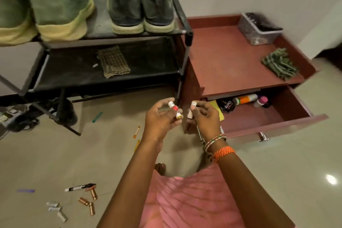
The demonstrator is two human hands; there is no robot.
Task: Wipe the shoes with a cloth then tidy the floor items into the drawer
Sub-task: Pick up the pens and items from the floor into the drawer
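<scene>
Frame centre: the left hand [160, 116] pinches a white battery [174, 110] between curled fingers. Just to its right, the right hand [203, 116] pinches a second small white item [192, 109], likely another battery. At right, the drawer [277, 122] stands open. Lower left, loose batteries [87, 201] and a marker [79, 187] lie on the floor [277, 172]. Shoes [140, 5] sit on the rack [103, 68], upper left; a cloth [113, 63] lies on its middle shelf.

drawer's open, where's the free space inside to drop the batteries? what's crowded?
Free: the drawer floor's front and right, bordered by its front panel and right wall. Crowded: the back-left strip under the cabinet top, with polish tin, white bottle, pink-capped bottle and yellow card.
</scene>
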